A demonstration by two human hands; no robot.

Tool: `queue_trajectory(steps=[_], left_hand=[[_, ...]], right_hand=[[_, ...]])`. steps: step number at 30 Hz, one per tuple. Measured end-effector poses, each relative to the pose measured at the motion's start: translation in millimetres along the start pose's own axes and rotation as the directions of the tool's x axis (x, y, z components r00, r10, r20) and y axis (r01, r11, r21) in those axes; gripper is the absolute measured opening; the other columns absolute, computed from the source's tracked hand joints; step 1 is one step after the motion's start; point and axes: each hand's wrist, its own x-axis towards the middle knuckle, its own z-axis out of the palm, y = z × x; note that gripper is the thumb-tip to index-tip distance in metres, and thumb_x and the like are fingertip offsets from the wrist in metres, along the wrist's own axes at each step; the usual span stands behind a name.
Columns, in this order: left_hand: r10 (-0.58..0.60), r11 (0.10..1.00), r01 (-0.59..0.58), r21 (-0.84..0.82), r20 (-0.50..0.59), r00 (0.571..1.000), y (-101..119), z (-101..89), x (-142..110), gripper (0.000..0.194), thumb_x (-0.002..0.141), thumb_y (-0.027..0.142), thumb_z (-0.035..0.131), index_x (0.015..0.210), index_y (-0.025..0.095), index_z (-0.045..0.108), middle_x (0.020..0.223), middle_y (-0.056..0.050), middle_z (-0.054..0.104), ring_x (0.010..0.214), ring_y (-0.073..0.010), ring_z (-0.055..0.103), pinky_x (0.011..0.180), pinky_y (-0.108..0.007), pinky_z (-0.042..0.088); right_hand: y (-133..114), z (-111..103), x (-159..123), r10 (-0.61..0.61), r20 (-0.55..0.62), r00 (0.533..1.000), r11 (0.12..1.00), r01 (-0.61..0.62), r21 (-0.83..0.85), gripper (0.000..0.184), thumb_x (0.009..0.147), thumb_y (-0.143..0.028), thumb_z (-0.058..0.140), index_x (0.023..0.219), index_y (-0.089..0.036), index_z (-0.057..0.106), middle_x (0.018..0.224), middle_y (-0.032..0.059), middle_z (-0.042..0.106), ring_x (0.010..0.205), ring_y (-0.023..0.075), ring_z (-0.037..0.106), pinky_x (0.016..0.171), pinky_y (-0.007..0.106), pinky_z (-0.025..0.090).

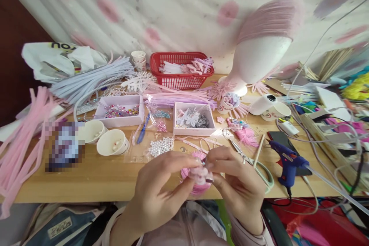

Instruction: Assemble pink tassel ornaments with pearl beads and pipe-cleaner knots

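Note:
Both hands meet at the front edge of the table around a small pale pink ornament (198, 175). My left hand (163, 184) pinches its left side between thumb and fingers. From the other side, my right hand (235, 177) has its fingertips closed on the ornament's right edge, where something small and dark shows. Behind and below it hangs a bright pink tassel (198, 189); whether it is joined to the ornament I cannot tell. Scissors (263, 171) with green handles lie just beyond my right hand. White pearl beads (161, 147) lie beyond my left hand.
A blue glue gun (288, 161) with its cord rests at right. Farther back stand white boxes of beads (121, 121) and flowers (194, 130), paper cups (112, 150), a red basket (181, 81) and a white mannequin head (259, 59). Pink pipe cleaners (25, 146) hang over the left edge.

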Motion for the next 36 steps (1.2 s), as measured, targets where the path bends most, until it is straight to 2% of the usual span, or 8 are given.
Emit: queue_trajectory(steps=[6,10,13,18,22,25,30,36], left_hand=[[-0.291,0.937,0.297,-0.182,0.06,0.955,-4,14.4,13,0.03,0.091,0.01,0.068,0.109,0.032,0.077,0.107,0.0,0.076,0.099,-0.0126,0.074,0.082,-0.016,0.062],[-0.403,0.897,0.416,-0.149,0.11,0.909,-9,22.8,37,0.012,0.083,0.017,0.076,0.09,0.025,0.083,0.093,-0.003,0.08,0.085,-0.0152,0.077,0.072,-0.016,0.063],[-0.474,0.868,0.49,-0.086,0.152,0.867,-16,27.4,65,0.008,0.082,0.023,0.077,0.088,0.022,0.081,0.086,-0.004,0.081,0.077,-0.0171,0.077,0.07,-0.022,0.064],[-0.426,0.903,0.381,0.197,0.304,0.852,-38,61.4,127,0.008,0.082,0.019,0.074,0.088,0.021,0.079,0.089,-0.005,0.082,0.084,-0.0215,0.078,0.081,-0.034,0.064],[-0.415,0.901,0.291,0.321,0.445,0.794,-67,103.8,164,0.01,0.081,0.009,0.074,0.085,0.017,0.077,0.087,-0.006,0.083,0.081,-0.0217,0.078,0.078,-0.032,0.063],[-0.4,0.879,0.19,0.438,0.458,0.794,-85,122.3,183,0.018,0.08,0.003,0.072,0.091,0.016,0.078,0.099,-0.009,0.082,0.089,-0.0239,0.077,0.089,-0.038,0.06],[-0.403,0.807,0.097,0.582,0.423,0.812,-107,136.1,209,0.024,0.098,0.027,0.066,0.119,0.017,0.069,0.126,-0.011,0.07,0.11,-0.0252,0.069,0.098,-0.049,0.057],[-0.508,0.779,0.195,0.596,0.419,0.753,-126,141.2,220,0.037,0.099,0.036,0.066,0.131,0.019,0.062,0.134,-0.011,0.065,0.112,-0.0261,0.067,0.093,-0.048,0.059]], right_hand=[[10,11,-8,0.31,-0.222,0.924,0.95,-0.29,0.117,0.008,0.095,-0.02,0.072,0.093,-0.028,0.073,0.082,-0.0016,0.069,0.077,0.0132,0.063,0.07,0.023,0.051],[20,2,-13,0.315,-0.373,0.873,0.947,-0.264,0.182,0.007,0.093,-0.029,0.075,0.087,-0.025,0.074,0.082,0.0008,0.068,0.078,0.0146,0.064,0.07,0.024,0.052],[33,-11,-16,0.339,-0.533,0.775,0.939,-0.249,0.235,0.015,0.091,-0.036,0.076,0.085,-0.023,0.073,0.079,0.0018,0.068,0.071,0.015,0.064,0.064,0.024,0.052],[67,-38,-14,0.374,-0.687,0.623,0.918,-0.357,0.176,0.028,0.085,-0.047,0.079,0.086,-0.021,0.071,0.078,0.0022,0.07,0.073,0.0174,0.066,0.068,0.028,0.054],[88,-51,-12,0.386,-0.711,0.588,0.912,-0.36,0.196,0.034,0.083,-0.053,0.08,0.084,-0.02,0.071,0.077,0.0024,0.07,0.072,0.0182,0.063,0.067,0.03,0.052],[93,-53,-12,0.41,-0.716,0.565,0.903,-0.364,0.23,0.035,0.083,-0.054,0.078,0.083,-0.019,0.071,0.075,0.0019,0.068,0.068,0.0169,0.06,0.063,0.028,0.049],[92,-51,-14,0.458,-0.703,0.543,0.882,-0.372,0.287,0.036,0.085,-0.054,0.077,0.084,-0.018,0.07,0.073,0.0015,0.066,0.064,0.015,0.058,0.06,0.026,0.047],[93,-52,-15,0.514,-0.683,0.519,0.855,-0.371,0.361,0.041,0.081,-0.058,0.079,0.082,-0.018,0.071,0.072,0.0026,0.068,0.063,0.0155,0.059,0.058,0.026,0.049]])
